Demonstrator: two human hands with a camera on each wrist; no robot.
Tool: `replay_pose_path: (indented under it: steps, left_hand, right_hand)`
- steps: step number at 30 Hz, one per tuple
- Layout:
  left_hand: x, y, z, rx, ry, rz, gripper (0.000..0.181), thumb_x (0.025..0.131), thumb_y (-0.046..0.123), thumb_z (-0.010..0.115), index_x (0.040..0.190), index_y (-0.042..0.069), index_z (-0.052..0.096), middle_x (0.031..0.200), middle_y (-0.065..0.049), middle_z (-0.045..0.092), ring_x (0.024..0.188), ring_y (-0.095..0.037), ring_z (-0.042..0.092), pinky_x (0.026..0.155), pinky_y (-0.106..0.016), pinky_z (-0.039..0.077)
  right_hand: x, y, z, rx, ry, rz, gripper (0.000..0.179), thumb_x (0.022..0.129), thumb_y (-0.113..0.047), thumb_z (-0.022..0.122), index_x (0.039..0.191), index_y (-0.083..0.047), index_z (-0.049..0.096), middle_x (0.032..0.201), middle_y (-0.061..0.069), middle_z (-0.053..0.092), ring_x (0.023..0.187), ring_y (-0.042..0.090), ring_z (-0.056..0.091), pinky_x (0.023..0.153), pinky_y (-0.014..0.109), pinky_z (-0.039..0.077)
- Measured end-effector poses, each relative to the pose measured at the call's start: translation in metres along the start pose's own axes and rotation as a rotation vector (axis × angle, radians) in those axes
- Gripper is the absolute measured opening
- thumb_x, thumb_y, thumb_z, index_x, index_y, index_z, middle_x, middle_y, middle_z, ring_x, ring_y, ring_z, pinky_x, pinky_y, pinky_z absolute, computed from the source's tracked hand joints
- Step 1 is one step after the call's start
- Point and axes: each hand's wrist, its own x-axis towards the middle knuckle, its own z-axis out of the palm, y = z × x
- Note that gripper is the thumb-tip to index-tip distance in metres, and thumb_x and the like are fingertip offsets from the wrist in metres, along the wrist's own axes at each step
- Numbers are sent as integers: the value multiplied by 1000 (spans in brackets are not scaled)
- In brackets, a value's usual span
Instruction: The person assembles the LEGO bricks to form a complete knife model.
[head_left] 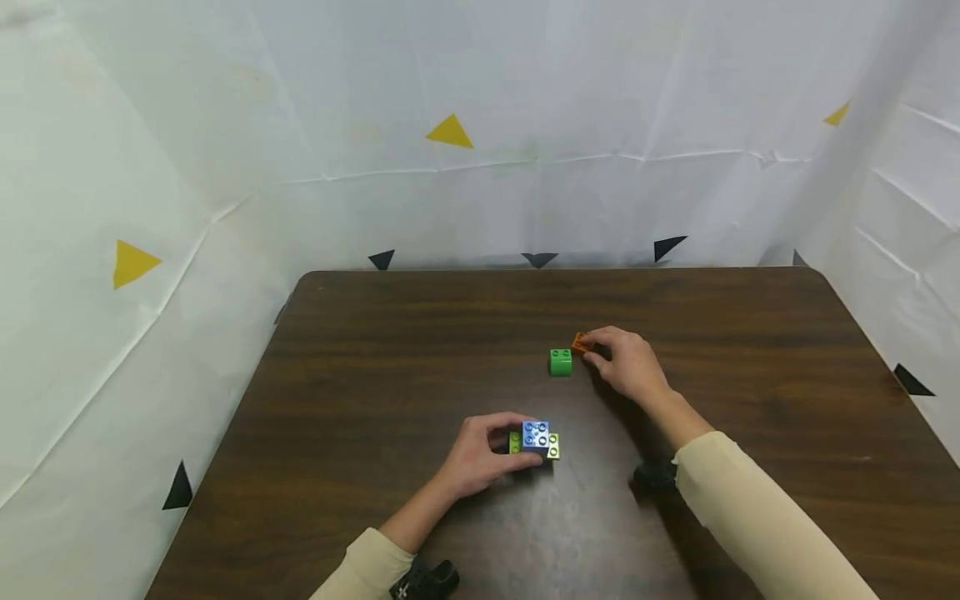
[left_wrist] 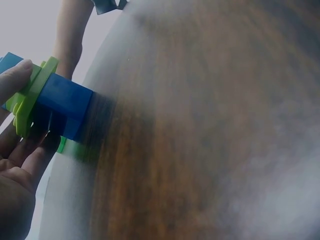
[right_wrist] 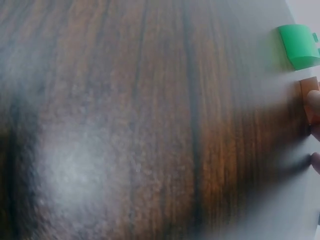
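Note:
My left hand (head_left: 480, 458) grips a small stack of toy building bricks between thumb and fingers, low over the near middle of the table. A blue brick (head_left: 536, 432) tops the stack, above a lime-green plate (head_left: 553, 447). The left wrist view shows another blue brick (left_wrist: 65, 102) on the plate's other side. Farther away, my right hand (head_left: 630, 367) pinches an orange brick (head_left: 578, 342), partly hidden by the fingers. A green brick with a rounded side (head_left: 560, 362) stands on the table just left of the orange one.
The dark wood-grain table (head_left: 375, 358) has rounded far corners. White sheeting (head_left: 337, 100) with yellow and black triangles hangs behind it and along both sides. Black wrist devices (head_left: 424, 580) show below the sleeves.

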Motion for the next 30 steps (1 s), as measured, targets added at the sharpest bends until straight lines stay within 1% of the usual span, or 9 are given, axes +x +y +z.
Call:
replay_pose_path:
  steps: [2, 7, 15, 18, 25, 30]
  left_hand:
    - [1, -1, 0, -4, -1, 4, 39, 79, 17, 84, 114, 11, 71, 111, -1, 69, 98, -15, 66, 85, -31, 54]
    - [2, -2, 1, -3, -1, -9, 39, 78, 17, 85, 114, 13, 71, 110, 0, 69, 98, -15, 66, 85, -31, 54]
    - [2, -3, 1, -5, 7, -11, 38, 78, 16, 85, 113, 14, 71, 111, 1, 69, 98, -15, 66, 85, -30, 54]
    - [3, -3, 0, -3, 7, -10, 38, 78, 17, 85, 113, 15, 71, 111, 1, 69, 98, -15, 66, 85, -30, 54]
    - [3, -2, 0, 21, 8, -14, 37, 79, 19, 85, 113, 16, 71, 111, 3, 69, 98, -14, 65, 86, -29, 53]
    - [2, -1, 0, -10, -6, 0, 38, 79, 18, 85, 114, 15, 71, 112, 2, 69, 99, -15, 66, 85, -31, 54]
  right_hand:
    - [0, 0, -2, 4, -6, 6, 28, 90, -14, 73, 116, -7, 71, 121, 12, 66, 110, 36, 61, 92, 55, 46]
    - [0, 1, -5, 10, -27, 21, 28, 91, -14, 72, 118, -8, 70, 122, 12, 65, 111, 36, 60, 93, 55, 46]
    - [0, 1, -8, 17, -37, 15, 27, 91, -15, 72, 117, -9, 71, 119, 12, 66, 109, 35, 61, 91, 55, 47]
    - [1, 0, -9, 30, -29, 13, 26, 92, -16, 71, 116, -9, 71, 118, 11, 67, 107, 35, 62, 89, 55, 47]
    - [-2, -1, -12, 112, -6, 15, 25, 93, -16, 69, 116, -6, 71, 115, 13, 68, 96, 32, 67, 84, 51, 52]
    - [-6, -7, -18, 182, 1, 5, 25, 95, -16, 67, 118, -5, 70, 115, 13, 67, 94, 30, 69, 80, 46, 55]
